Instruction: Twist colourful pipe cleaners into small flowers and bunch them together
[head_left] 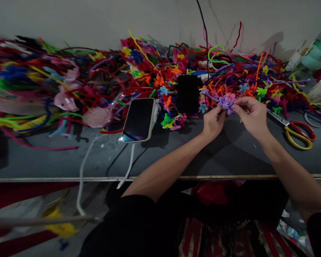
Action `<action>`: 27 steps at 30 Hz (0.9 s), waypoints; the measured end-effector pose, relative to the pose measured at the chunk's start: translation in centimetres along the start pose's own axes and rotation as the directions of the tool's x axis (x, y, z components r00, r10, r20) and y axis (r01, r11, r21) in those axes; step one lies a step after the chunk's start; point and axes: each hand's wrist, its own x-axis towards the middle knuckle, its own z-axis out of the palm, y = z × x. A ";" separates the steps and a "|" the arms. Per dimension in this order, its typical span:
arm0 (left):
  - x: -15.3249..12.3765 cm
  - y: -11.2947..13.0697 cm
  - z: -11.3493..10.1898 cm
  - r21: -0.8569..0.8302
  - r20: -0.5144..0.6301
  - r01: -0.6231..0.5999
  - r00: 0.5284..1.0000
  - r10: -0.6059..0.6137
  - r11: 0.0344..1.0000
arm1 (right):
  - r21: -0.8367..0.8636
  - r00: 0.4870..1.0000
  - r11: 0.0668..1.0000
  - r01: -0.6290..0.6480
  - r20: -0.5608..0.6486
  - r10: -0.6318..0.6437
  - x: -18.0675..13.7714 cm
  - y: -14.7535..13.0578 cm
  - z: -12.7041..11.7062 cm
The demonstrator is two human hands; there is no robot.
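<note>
Both hands meet over the grey table (pixel 230 157), right of centre. My left hand (pixel 213 123) and my right hand (pixel 250 114) each pinch a small purple pipe-cleaner flower (pixel 226 102) held between them, with a pink flower against it. A purple stem runs from the flower leftward toward the pile. Fingers of both hands are closed on the flower.
A long heap of coloured pipe cleaners and small flowers (pixel 155 71) lines the wall. A phone (pixel 139 119) with a white cable lies left of my hands, beside a dark box (pixel 187 93) and a pink hairbrush (pixel 97 117). Red and yellow scissors (pixel 296 132) lie at the right.
</note>
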 end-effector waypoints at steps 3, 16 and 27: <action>0.4 -0.4 -0.5 0.069 -0.077 0.004 0.997 0.001 0.998 | -0.044 0.999 0.999 0.015 -0.032 -0.016 0.0 0.5 -0.3; 2.3 -2.0 -1.6 -0.060 -0.327 0.185 0.925 -0.194 0.981 | -0.784 0.988 0.618 0.054 0.130 0.078 7.0 4.2 1.0; 2.0 -2.3 -1.3 -0.047 -0.279 0.137 0.949 -0.145 0.989 | -0.874 0.962 0.486 0.014 0.145 0.233 8.5 3.7 1.2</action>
